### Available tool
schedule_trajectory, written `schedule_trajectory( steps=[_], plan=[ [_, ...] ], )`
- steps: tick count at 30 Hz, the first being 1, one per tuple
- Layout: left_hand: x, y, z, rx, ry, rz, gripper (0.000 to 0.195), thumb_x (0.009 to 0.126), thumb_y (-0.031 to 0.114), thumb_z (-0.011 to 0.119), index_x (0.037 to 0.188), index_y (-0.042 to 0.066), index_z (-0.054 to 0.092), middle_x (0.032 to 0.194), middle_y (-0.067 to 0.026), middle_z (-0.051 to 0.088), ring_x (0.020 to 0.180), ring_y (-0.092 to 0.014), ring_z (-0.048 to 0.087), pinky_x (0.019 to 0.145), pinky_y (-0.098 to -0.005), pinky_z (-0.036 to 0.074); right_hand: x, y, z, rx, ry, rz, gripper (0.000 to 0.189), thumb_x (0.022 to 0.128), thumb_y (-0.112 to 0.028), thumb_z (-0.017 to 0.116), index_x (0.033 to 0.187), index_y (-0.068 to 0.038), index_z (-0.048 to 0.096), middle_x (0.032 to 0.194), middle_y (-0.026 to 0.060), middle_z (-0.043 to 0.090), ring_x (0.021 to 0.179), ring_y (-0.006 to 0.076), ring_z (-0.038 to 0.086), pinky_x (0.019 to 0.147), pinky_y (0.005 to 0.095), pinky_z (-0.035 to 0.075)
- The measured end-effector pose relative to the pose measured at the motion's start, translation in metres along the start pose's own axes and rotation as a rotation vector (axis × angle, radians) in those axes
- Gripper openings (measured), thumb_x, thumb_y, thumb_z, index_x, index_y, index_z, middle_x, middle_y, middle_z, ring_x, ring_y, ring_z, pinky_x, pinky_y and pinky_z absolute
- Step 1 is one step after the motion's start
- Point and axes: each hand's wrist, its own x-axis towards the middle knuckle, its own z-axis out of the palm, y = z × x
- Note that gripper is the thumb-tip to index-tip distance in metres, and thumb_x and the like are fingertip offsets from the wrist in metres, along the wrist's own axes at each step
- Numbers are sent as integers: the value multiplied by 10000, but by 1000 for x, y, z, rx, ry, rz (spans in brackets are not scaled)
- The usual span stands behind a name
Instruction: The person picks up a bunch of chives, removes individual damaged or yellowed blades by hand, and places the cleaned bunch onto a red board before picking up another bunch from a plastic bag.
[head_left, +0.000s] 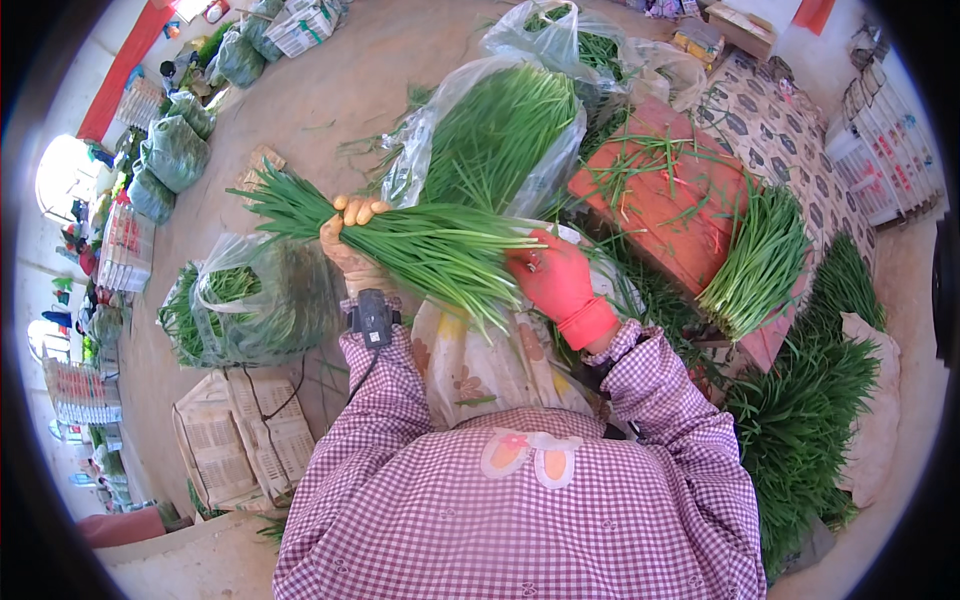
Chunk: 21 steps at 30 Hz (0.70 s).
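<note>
My left hand (349, 238), in a pale yellowish glove, is closed round a bunch of long green leaves (442, 244), which look like garlic chives. The leafy tips stick out to the left and the pale stalk ends point right, over my lap. My right hand (553, 279), in a red rubber glove, is at the stalk ends; its fingers are bent against them, and whether they pinch any is hard to tell. Beyond the bunch, an open clear plastic bag (420, 161) holds many more chives (502, 127). A trimmed bundle (761, 259) lies on the red board at the right.
A red board (660, 195) with loose leaves stands right of the bag. A big heap of chives (799, 420) lies at my right side. On the left are a filled plastic bag (262, 300) and a woven basket (240, 439). Filled sacks (176, 154) and crates (126, 244) line the far left.
</note>
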Motion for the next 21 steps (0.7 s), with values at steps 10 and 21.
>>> schedule_trajectory(
  steps=[10,21],
  plan=[
    [0,3,1,148,-7,7,247,758,131,631,977,102,521,779,20,509,808,-166,528,961,-385,411,23,-1,-20,421,-571,300,116,815,-163,596,834,-59,644,757,119,611,645,239,597,616,353,490],
    [-6,9,-1,-25,-44,2,249,734,108,659,945,122,528,727,45,460,750,-132,486,908,-368,406,2,30,-119,1203,-1077,607,278,808,-149,676,1003,18,573,864,68,594,714,130,588,618,272,488]
  ],
)
